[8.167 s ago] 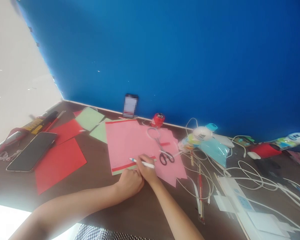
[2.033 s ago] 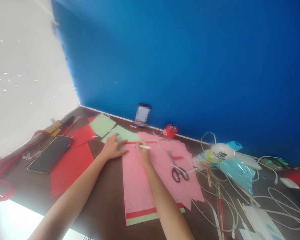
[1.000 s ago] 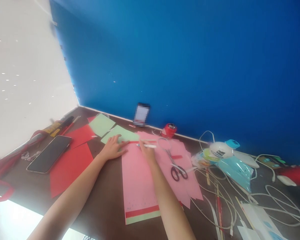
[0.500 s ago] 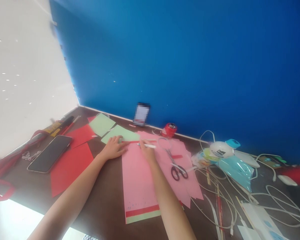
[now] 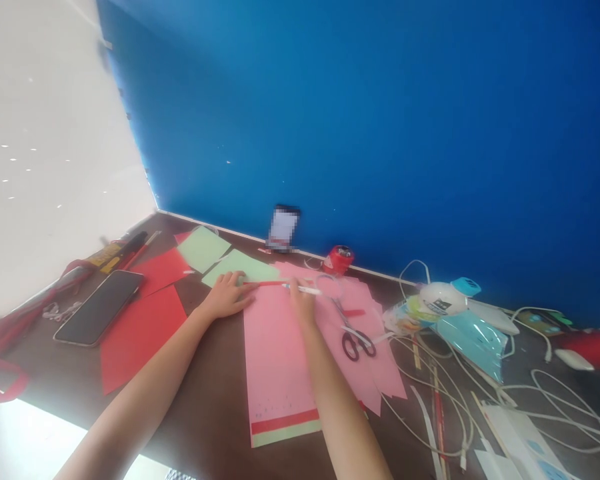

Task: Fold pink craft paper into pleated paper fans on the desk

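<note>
A long pink paper sheet (image 5: 275,353) lies on the dark table, with a red strip (image 5: 273,283) along its far edge and another red band near me. My left hand (image 5: 226,295) rests flat on the sheet's far left corner, fingers spread, touching the red strip. My right hand (image 5: 303,305) is closed around a white pen (image 5: 305,289), its tip on the paper just below the red strip. Black-handled scissors (image 5: 350,332) lie on more pink paper to the right of my right hand.
Red paper sheets (image 5: 137,330) and a dark phone (image 5: 99,307) lie at the left, green sheets (image 5: 203,248) behind. A red tape roll (image 5: 338,259) and a small phone (image 5: 283,228) stand by the blue wall. White cables (image 5: 485,393), chargers and a blue pouch (image 5: 473,337) crowd the right.
My right hand has slid the pen rightward along the red strip since a second ago. My left hand stays pressed on the sheet's corner.
</note>
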Motion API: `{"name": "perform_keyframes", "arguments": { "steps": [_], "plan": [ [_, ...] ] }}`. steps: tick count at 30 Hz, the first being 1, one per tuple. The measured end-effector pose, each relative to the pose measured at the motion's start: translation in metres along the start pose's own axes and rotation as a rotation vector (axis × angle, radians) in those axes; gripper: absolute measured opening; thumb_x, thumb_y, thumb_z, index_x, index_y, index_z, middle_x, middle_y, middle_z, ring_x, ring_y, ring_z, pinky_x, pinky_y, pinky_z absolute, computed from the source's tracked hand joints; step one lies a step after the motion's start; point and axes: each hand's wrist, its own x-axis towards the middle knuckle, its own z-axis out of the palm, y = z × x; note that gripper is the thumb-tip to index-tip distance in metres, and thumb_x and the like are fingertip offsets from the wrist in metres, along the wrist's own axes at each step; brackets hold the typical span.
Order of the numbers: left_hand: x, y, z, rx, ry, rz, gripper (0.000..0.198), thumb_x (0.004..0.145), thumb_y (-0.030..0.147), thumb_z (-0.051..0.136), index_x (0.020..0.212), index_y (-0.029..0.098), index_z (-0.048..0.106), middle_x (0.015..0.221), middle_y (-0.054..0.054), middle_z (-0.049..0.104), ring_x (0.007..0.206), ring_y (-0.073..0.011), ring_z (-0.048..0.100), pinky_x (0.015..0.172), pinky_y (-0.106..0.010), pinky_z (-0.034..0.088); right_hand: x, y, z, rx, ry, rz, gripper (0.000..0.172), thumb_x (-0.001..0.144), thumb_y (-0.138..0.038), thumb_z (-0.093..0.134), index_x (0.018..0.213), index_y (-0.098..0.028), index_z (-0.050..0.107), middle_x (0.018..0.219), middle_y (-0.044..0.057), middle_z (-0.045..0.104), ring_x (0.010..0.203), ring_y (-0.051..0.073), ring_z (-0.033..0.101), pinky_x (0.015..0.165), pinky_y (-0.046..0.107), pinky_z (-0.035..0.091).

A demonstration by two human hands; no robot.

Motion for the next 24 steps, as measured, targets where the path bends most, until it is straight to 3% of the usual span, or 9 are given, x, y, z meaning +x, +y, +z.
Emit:
{"name": "perform_keyframes", "arguments": {
  "steps": [6, 24],
  "plan": [
    [0.0, 0.001, -0.001, 0.001, 0.012, 0.005, 0.042, 0.086, 0.05, 0.035, 0.125, 0.041, 0.046, 0.118, -0.006, 0.042, 0.098, -0.0258, 0.041, 0.086, -0.04, 0.031, 0.0, 0.002, 0.001, -0.002, 0.041, -0.019, 0.027, 0.078, -0.035, 0.043, 0.055, -0.021, 0.038, 0.05, -0.004, 0.041, 0.052, 0.012, 0.036, 0.049, 0.024, 0.029],
    [0.0, 0.0, 0.0, 0.008, 0.013, 0.008, 0.042, 0.086, 0.051, 0.034, 0.126, 0.041, 0.046, 0.117, -0.006, 0.042, 0.099, -0.026, 0.041, 0.086, -0.04, 0.03, 0.011, 0.019, -0.003, -0.076, 0.231, 0.007, 0.031, 0.078, -0.038, 0.041, 0.053, -0.022, 0.041, 0.05, -0.001, 0.048, 0.052, 0.014, 0.041, 0.053, 0.026, 0.032]
  ]
}}
